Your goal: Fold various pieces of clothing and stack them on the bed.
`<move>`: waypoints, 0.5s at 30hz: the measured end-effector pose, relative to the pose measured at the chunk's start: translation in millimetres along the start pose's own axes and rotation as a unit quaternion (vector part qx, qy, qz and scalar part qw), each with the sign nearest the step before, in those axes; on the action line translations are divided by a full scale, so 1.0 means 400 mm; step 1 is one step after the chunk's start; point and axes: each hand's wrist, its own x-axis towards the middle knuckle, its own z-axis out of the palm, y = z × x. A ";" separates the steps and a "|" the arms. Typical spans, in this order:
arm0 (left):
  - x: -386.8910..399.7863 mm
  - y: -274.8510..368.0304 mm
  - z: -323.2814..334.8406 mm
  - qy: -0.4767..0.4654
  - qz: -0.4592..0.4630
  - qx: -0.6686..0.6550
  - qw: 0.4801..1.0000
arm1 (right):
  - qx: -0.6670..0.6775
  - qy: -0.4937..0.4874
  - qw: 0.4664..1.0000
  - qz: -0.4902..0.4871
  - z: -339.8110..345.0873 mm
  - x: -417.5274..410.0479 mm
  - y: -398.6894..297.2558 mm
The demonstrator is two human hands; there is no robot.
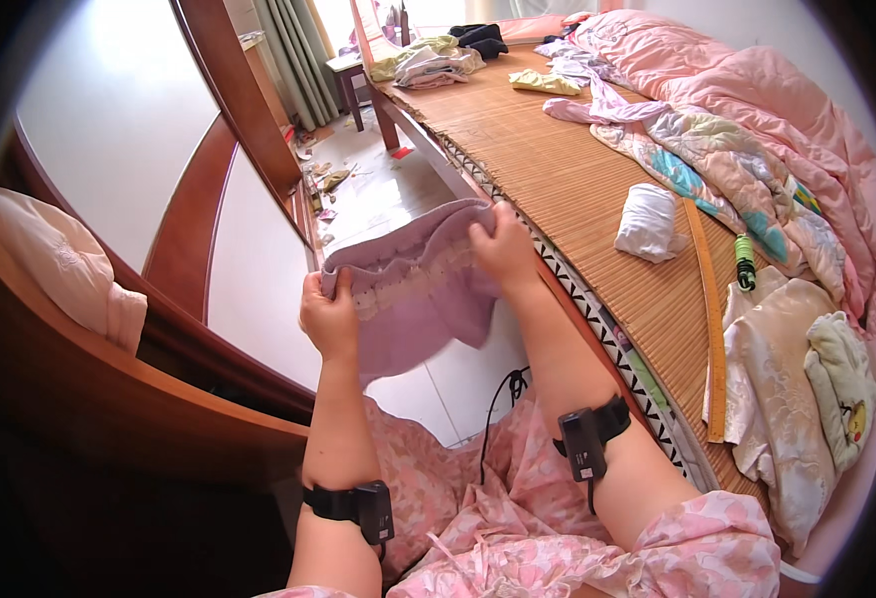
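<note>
A lilac garment with a gathered elastic waistband and a band of pale lace hangs in front of me, above the floor between the wardrobe and the bed. My left hand grips one end of the waistband, thumb toward me. The other end is pinched in my right hand, near the edge of the bed. Between my hands the waistband is spread and sags in waves. The cloth below hangs loose, and its far side is hidden.
To the right, a bamboo mat covers the bed, bearing a folded white cloth, a wooden ruler, a green-handled jump rope and a pink quilt. Folded clothes lie farther back. At left stands a wardrobe with a peach garment.
</note>
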 end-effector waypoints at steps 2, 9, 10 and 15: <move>-0.005 0.007 -0.002 -0.077 -0.111 -0.069 0.988 | -0.022 0.004 1.000 0.003 0.021 -0.035 -0.040; -0.031 -0.058 0.040 -0.170 -0.155 -0.229 0.946 | -0.005 -0.101 0.995 0.026 0.047 -0.060 -0.066; -0.029 -0.044 0.037 -0.173 -0.143 -0.218 0.950 | 0.009 -0.109 0.993 0.039 0.028 -0.039 -0.043; -0.030 -0.033 0.035 -0.177 -0.178 -0.270 0.930 | 0.068 -0.061 0.990 0.109 0.010 -0.018 -0.026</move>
